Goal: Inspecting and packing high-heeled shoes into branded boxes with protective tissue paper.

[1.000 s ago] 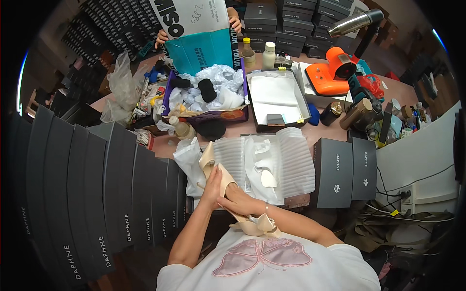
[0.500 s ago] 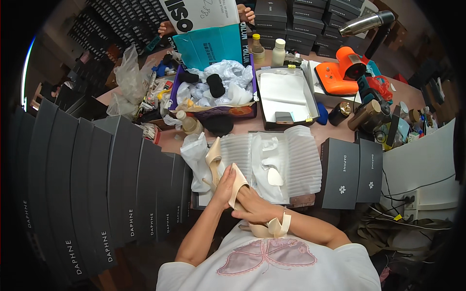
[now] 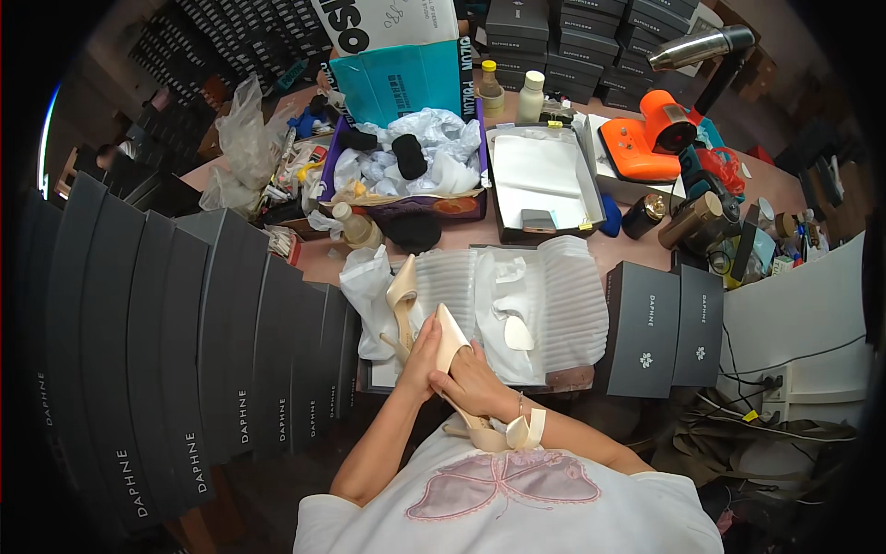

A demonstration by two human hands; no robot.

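Observation:
A cream pointed-toe high-heeled shoe [image 3: 449, 334] is held between both hands in front of my chest, toe pointing away. My left hand [image 3: 422, 360] is closed along the left side of its front part. My right hand [image 3: 478, 386] grips it from the right, its fingertips partly hidden at the shoe's opening. The heel part and a pale strap with a bow hang near my right wrist. Beyond my left hand, the matching shoe [image 3: 403, 294] rests on white wrapping in an open shoebox [image 3: 381, 376]. Ribbed padding [image 3: 574, 300] and a white paper piece [image 3: 519, 333] lie there too.
Stacked dark shoeboxes [image 3: 221, 323] rise at my left, and two more [image 3: 643, 328] stand at right. Behind are a purple bin [image 3: 443, 205] of crumpled plastic, a tray with white paper [image 3: 544, 175], bottles, an orange device [image 3: 646, 148] and a metal heat nozzle [image 3: 701, 46].
The held shoe has turned slightly, and my right hand has shifted a little on it. The other person's hands at the upright cardboard are mostly out of sight now.

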